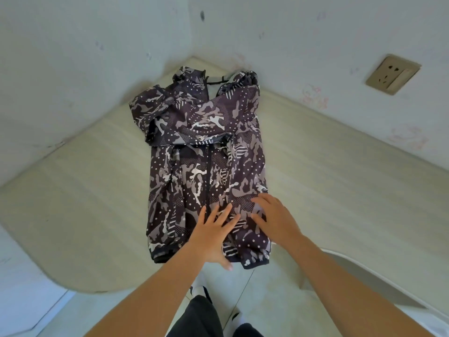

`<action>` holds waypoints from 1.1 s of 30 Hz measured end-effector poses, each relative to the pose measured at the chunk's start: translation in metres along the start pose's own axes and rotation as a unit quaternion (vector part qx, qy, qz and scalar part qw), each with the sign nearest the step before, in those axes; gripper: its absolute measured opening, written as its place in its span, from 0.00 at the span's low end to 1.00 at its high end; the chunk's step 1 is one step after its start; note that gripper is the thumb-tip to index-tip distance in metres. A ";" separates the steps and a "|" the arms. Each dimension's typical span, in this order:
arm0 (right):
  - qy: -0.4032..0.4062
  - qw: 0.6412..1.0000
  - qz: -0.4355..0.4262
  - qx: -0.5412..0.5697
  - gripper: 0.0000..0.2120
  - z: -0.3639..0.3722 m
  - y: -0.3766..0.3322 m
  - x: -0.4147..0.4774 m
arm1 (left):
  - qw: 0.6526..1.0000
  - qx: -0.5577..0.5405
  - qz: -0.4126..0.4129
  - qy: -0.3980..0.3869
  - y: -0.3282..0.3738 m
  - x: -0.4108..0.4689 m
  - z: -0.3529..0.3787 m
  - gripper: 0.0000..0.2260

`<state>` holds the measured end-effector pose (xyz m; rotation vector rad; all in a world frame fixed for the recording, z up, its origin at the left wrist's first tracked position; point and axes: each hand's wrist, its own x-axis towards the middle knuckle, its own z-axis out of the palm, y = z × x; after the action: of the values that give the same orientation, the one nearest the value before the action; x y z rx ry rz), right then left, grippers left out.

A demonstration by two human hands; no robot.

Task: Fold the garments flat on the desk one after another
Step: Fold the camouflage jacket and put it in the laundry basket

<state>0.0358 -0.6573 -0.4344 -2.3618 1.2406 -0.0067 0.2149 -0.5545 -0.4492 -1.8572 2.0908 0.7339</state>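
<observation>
Two bare hands lie spread on the lower half of a camouflage hooded jacket (201,142), fingers straight and splayed, grasping nothing. The left hand (215,233) presses flat across the lower end of the black zip (208,171), its thumb reaching past the hem toward 6 o'clock. The right hand (275,216) rests palm-down at the left hand's 2 o'clock, close beside it with a strip of fabric showing between them. The jacket lies front-up in the middle of a pale wood-grain desk (97,190), its hood (218,79) at 12 o'clock toward the corner where two walls meet and its ribbed hem at 6 o'clock on the desk's near edge. One sleeve is folded across the chest, and loose fabric bunches at the jacket's 10 o'clock shoulder. A beige wall socket (393,74) sits on the wall at 2 o'clock. At 6 o'clock, below the desk edge, dark trousers (201,317) and a white shoe (198,287) show over a tiled floor
</observation>
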 end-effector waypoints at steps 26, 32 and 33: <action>-0.166 0.983 -0.045 -0.065 0.31 -0.019 -0.121 0.254 | 0.825 -0.264 -0.338 0.369 -0.272 0.103 -0.153 0.36; -0.254 0.964 -0.009 -0.075 0.34 0.004 -0.124 0.259 | 0.821 -0.269 -0.390 0.319 -0.307 0.128 -0.163 0.20; -0.242 0.969 0.001 -0.042 0.32 0.000 -0.125 0.262 | 0.807 -0.271 -0.388 0.352 -0.309 0.129 -0.167 0.15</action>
<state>0.2877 -0.8011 -0.4380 -2.2413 1.0143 0.5964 0.5204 -0.7695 -0.4357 -3.3838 1.1376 0.4605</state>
